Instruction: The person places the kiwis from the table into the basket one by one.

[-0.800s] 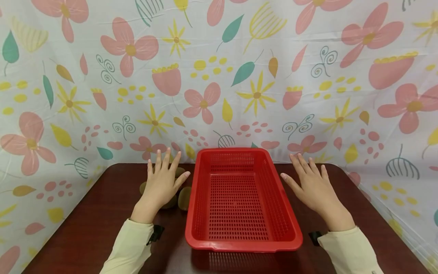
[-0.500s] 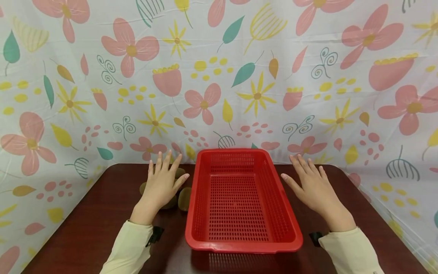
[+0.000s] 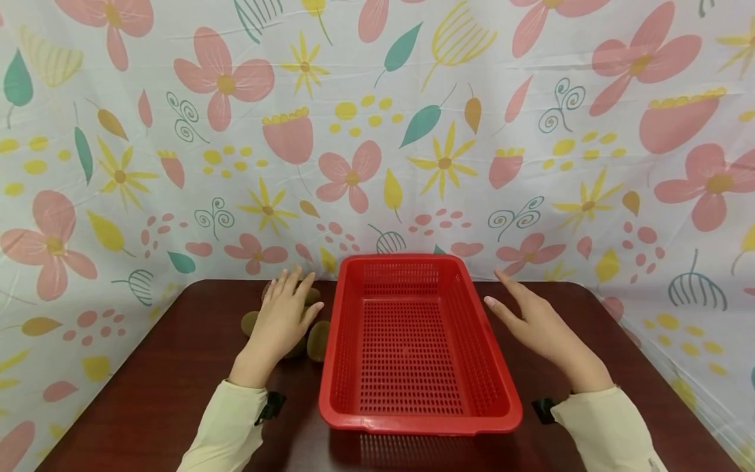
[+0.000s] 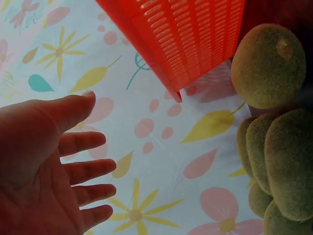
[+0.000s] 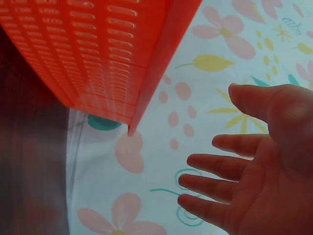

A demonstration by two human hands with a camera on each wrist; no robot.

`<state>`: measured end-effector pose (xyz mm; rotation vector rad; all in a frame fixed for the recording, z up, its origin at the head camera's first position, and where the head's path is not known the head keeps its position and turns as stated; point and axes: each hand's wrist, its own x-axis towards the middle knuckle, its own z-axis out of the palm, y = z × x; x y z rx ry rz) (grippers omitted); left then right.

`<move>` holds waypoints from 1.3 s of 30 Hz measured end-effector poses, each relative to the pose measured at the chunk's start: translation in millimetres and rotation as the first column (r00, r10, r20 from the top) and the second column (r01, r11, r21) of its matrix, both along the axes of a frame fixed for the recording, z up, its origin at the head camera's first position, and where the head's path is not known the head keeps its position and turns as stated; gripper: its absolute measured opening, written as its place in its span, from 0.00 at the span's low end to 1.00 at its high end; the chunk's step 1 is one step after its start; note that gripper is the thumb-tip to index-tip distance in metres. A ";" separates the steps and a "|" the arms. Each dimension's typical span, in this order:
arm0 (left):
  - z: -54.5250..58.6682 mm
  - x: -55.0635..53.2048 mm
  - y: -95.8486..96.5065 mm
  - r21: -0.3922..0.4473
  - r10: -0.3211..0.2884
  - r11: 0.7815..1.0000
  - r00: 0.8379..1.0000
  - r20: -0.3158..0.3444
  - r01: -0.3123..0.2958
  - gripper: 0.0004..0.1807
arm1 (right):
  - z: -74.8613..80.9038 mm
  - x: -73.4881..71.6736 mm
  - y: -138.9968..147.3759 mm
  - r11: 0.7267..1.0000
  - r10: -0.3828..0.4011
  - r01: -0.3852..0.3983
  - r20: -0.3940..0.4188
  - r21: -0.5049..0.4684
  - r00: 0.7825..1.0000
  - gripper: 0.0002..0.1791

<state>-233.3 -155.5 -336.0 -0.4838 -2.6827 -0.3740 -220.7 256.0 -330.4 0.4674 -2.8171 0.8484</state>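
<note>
Backdrop (image 3: 377, 98): white cloth printed with pink flowers, yellow blossoms and teal leaves, hanging behind the scene.
Tabletop (image 3: 147, 393): dark reddish-brown, slightly shiny, rounded at its far corners.
Left hand (image 3: 280, 322): reaches in from a pale sleeve (image 3: 224, 426), above the kiwifruit (image 3: 318, 341); fingers and thumb extended, holding nothing. In the left wrist view its fingertips are apart from the fruit. Lowering slowly and shaping the fingers around one fruit at a time would probably work best.
Kiwifruit: several brown, fuzzy ovals grouped on the tabletop left of the red basket (image 3: 421, 425), partly covered by the hand in the head view, so the count is uncertain. One sits just beside the basket wall. Being rounded, they would likely roll if nudged; a light finger-and-thumb hold around the middle seems safer than a push.
Red basket: rectangular plastic, upright, with slotted floor and walls. Its rim stands above the fruit, so any fruit carried across should be lifted well over it.
Right hand (image 3: 535, 322): near the basket's right wall but apart from it, fingers uncurled, gripping nothing. Steadying the rim from this side could help.
</note>
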 end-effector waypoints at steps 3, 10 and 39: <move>-4.4 -1.0 1.2 0.001 -0.016 1.000 1.000 -0.025 0.016 0.29 | -3.6 -2.4 0.2 1.000 0.000 0.000 0.003 -0.029 1.000 0.40; -14.3 -3.2 4.1 0.030 -0.050 0.998 0.998 -0.027 0.051 0.28 | -8.3 -8.7 -0.4 0.995 0.005 -0.001 0.041 -0.097 0.999 0.36; -42.9 -15.0 7.4 0.123 -0.002 0.992 0.963 0.270 -0.032 0.24 | -35.0 -19.0 2.6 0.941 0.096 -0.027 0.188 -0.338 0.977 0.31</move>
